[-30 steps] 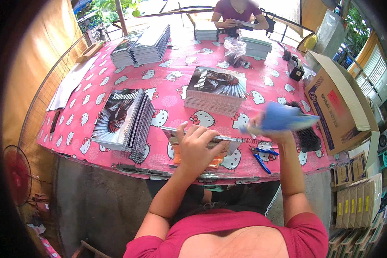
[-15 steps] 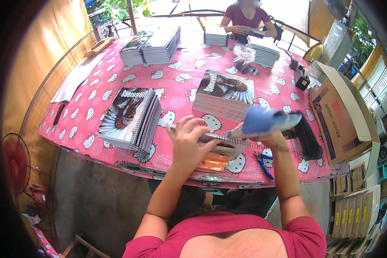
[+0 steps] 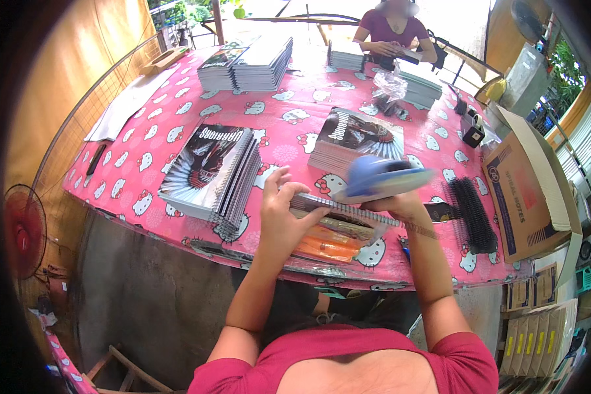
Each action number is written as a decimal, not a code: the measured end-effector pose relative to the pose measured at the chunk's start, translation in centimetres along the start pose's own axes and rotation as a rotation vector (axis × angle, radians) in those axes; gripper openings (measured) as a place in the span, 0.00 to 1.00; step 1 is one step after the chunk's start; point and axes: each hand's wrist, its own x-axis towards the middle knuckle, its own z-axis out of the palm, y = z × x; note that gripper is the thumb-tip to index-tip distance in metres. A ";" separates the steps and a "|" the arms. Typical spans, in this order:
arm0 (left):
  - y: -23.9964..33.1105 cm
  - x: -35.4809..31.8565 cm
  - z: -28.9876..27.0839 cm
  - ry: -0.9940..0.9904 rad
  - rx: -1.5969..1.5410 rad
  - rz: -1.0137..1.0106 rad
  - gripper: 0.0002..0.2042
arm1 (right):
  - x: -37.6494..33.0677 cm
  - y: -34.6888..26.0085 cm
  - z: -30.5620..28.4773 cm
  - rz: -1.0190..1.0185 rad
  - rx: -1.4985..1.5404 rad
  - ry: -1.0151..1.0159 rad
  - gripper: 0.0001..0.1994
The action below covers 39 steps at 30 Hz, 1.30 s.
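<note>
My left hand (image 3: pixel 282 211) grips a notebook (image 3: pixel 318 202) by its left end, thumb on the near side and fingers over the far side, with the edge facing up. A dark spiral coil (image 3: pixel 368 215) runs along that edge, and its loose end sticks out to the right by my right wrist. In my right hand (image 3: pixel 404 205) is a blue handheld tool (image 3: pixel 381 178), blurred, held over the right part of the coil. Fingers under the tool are mostly hidden. Beneath the notebook lies an orange packet (image 3: pixel 328 244).
Bound notebooks (image 3: pixel 207 174) are stacked at left, unbound ones (image 3: pixel 358 141) behind my hands. Black coils (image 3: pixel 473 217) lie at right beside an open carton (image 3: pixel 528 197). Cutting pliers (image 3: pixel 405 249) are mostly behind my right forearm. Across the table a person (image 3: pixel 397 39) handles a book.
The blue tool has swung to a different tilt and moved slightly left over the coil. My right forearm now covers most of the pliers. The whole view has shifted a little.
</note>
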 end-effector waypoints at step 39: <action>8.9 1.5 -7.8 0.524 -0.473 0.411 0.09 | -16.2 5.0 -3.7 0.362 -1.161 0.162 0.32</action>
